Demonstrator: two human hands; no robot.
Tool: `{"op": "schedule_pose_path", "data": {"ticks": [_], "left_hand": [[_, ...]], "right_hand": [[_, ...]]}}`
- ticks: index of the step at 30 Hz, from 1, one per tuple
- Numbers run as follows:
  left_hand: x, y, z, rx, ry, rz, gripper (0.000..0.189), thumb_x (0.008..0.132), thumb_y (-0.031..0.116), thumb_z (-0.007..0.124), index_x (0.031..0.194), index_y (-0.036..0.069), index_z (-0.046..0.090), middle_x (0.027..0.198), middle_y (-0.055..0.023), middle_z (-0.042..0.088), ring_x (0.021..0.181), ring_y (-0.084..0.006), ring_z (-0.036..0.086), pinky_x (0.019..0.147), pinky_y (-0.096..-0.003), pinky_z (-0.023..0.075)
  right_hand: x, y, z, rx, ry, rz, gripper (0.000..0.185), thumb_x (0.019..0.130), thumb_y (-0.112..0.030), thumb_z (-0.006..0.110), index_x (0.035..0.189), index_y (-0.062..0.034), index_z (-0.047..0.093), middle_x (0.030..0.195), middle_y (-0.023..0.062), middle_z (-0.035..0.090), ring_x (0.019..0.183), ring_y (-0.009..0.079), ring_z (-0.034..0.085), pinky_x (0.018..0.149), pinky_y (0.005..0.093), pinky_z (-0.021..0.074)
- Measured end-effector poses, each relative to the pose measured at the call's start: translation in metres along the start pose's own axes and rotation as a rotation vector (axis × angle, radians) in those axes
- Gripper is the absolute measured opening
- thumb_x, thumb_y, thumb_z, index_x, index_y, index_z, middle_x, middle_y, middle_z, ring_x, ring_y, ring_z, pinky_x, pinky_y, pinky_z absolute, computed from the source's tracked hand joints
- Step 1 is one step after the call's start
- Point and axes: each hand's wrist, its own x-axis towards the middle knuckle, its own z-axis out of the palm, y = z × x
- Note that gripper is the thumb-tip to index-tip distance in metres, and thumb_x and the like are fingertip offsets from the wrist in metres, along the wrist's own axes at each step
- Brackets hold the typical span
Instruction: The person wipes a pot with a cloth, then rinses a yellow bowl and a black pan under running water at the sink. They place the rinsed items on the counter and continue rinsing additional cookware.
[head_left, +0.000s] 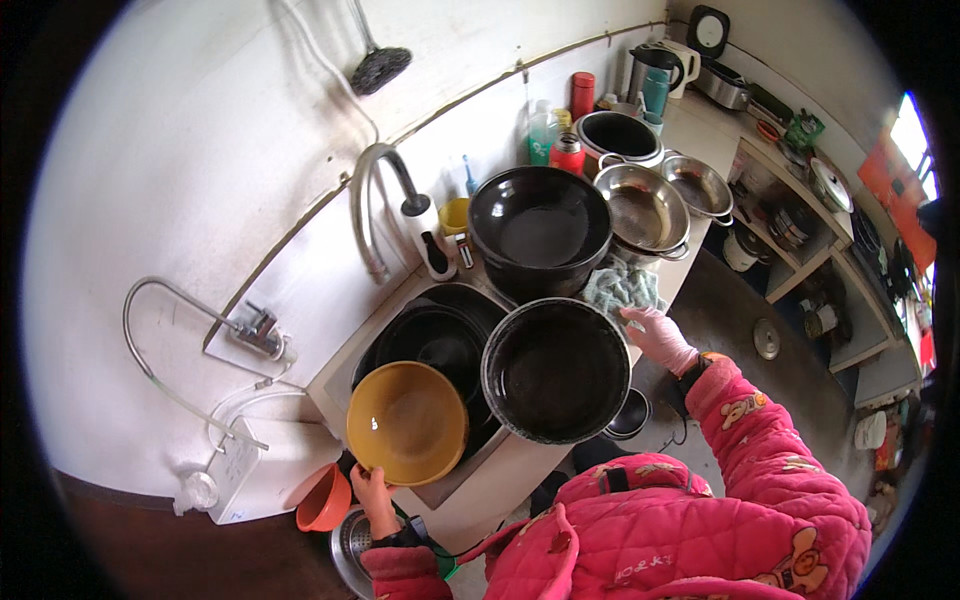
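My left hand (375, 495) grips the near rim of a yellow bowl (407, 424), which is tilted over the front left of a dark sink (375, 330). My right hand (660, 337), which looks pale as if gloved, is at the lower edge of a crumpled pale green cloth (626, 286) on the counter. Whether its fingers grip the cloth is unclear. Between my hands, a round black pan (556, 371) covers the sink's right part. A larger black basin (540, 217) stands behind it. A curved metal faucet (364, 202) rises behind the sink.
Steel strainer-like pans (645, 206) and a pot (619, 139) stand right of the basin. A red flask (568, 154) and a yellow cup (454, 216) line the wall. An orange bowl (324, 499) and a steel colander (351, 544) lie low at left. Open shelves (795, 262) stand at right.
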Motion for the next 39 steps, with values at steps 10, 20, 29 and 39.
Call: {"op": "schedule_pose_path", "data": {"ticks": [10,20,29,39], "left_hand": [[-0.011,0.012,-0.003,0.401,0.317,0.39,0.026,0.079,0.009,0.073,0.097,-0.001,0.058,0.088,-0.0007,0.054,0.082,-0.0124,0.051,0.076,-0.028,0.0459],[-0.061,0.041,0.057,0.626,-0.006,0.5,0.026,0.08,0.008,0.068,0.104,-0.001,0.063,0.094,-0.0102,0.065,0.089,-0.0187,0.063,0.081,-0.0323,0.0503],[-0.08,0.046,0.024,0.475,-0.091,0.273,0.016,0.085,0.005,0.065,0.1,-0.001,0.064,0.088,-0.0072,0.066,0.084,-0.0136,0.063,0.078,-0.0268,0.0506],[-0.11,0.087,0.124,0.697,-0.313,0.755,0.037,0.079,0.001,0.064,0.116,0.003,0.06,0.119,-0.016,0.06,0.112,-0.0311,0.058,0.097,-0.0391,0.0466]], "right_hand": [[0.049,-0.015,-0.038,0.595,0.024,0.255,0.032,0.095,-0.018,0.059,0.124,-0.0052,0.065,0.111,0.0128,0.07,0.092,0.0158,0.069,0.08,0.0287,0.0531],[0.105,-0.051,-0.071,0.932,-0.259,0.299,0.071,0.096,-0.058,0.051,0.143,-0.0057,0.041,0.097,0.0084,0.066,0.072,0.0125,0.064,0.06,0.0242,0.0504],[0.036,-0.059,-0.033,0.5,-0.664,0.336,0.068,0.092,-0.053,0.06,0.131,0.0017,0.052,0.083,0.0122,0.067,0.072,0.019,0.065,0.061,0.032,0.0527],[0.04,-0.068,-0.027,0.243,-0.818,0.404,0.057,0.086,-0.046,0.063,0.098,0.0087,0.067,0.085,0.019,0.07,0.074,0.0271,0.07,0.061,0.0363,0.057]]}}
